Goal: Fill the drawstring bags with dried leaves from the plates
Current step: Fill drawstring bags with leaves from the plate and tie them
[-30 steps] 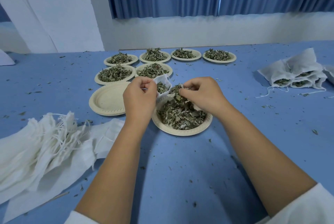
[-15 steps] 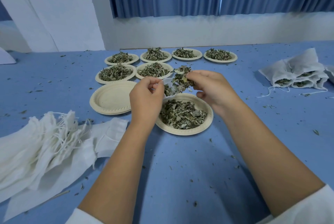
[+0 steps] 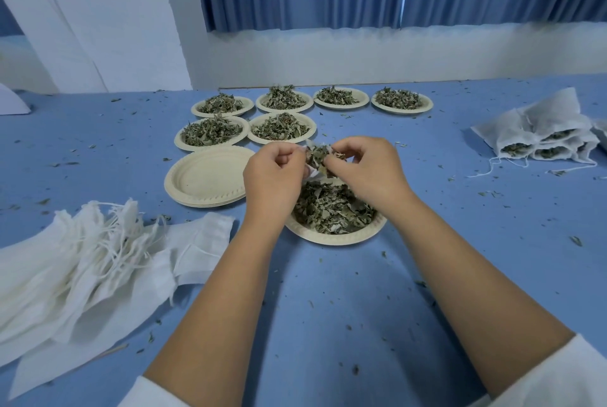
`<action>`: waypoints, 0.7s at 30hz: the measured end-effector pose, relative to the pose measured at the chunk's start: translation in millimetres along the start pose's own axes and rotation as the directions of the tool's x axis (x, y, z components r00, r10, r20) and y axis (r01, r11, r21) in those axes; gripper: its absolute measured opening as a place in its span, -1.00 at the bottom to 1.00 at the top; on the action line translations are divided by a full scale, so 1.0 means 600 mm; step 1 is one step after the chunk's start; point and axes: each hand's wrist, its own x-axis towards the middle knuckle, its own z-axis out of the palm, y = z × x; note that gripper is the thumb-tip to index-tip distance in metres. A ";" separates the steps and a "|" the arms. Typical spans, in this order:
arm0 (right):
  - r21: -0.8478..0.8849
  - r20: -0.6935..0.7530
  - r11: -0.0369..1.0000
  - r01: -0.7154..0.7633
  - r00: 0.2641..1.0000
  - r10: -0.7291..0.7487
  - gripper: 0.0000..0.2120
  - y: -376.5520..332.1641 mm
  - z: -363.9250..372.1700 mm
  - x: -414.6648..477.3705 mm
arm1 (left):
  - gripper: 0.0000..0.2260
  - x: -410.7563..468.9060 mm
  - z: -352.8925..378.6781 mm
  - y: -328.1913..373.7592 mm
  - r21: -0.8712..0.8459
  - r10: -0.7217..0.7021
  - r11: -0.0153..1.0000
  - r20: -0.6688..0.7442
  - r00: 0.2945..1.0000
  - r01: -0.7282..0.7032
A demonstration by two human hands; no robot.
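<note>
Drawstring bag (image 3: 312, 174) in left hand (image 3: 274, 176), leaves (image 3: 317, 157) in right hand (image 3: 366, 170)

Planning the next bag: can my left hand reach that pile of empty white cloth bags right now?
Probably, path-wise: nothing stands between the left hand and the pile of empty white cloth bags. But it is holding the small white bag being filled.
</note>
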 end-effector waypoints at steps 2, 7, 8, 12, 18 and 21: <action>-0.179 0.013 0.980 0.089 0.996 -0.088 -0.89 0.002 0.003 -0.002 | -0.87 -0.001 0.000 0.000 0.008 0.009 1.000 0.018 1.000 -0.009; -0.509 0.202 0.803 0.310 0.950 -0.239 -0.79 0.006 0.005 -0.005 | -0.93 -0.004 0.005 -0.001 0.034 0.028 0.999 0.069 0.997 -0.031; -0.514 0.219 0.794 0.326 0.944 -0.245 -0.78 0.004 0.006 -0.005 | -0.94 -0.005 0.006 -0.002 0.060 0.040 0.997 0.091 0.995 -0.046; -0.219 0.128 0.969 0.115 0.988 -0.089 -0.79 -0.003 0.001 -0.003 | -0.93 -0.003 0.007 -0.005 0.149 0.045 0.987 0.131 0.990 -0.064; 0.366 0.292 0.885 -0.288 0.938 0.185 -0.85 -0.012 -0.013 0.005 | -0.91 0.000 0.002 -0.005 0.107 0.024 0.994 0.089 0.996 -0.034; 0.413 0.229 0.858 -0.305 0.947 0.227 -0.85 -0.012 -0.007 0.008 | -0.93 0.000 0.001 -0.005 0.029 -0.012 1.000 0.077 0.997 0.010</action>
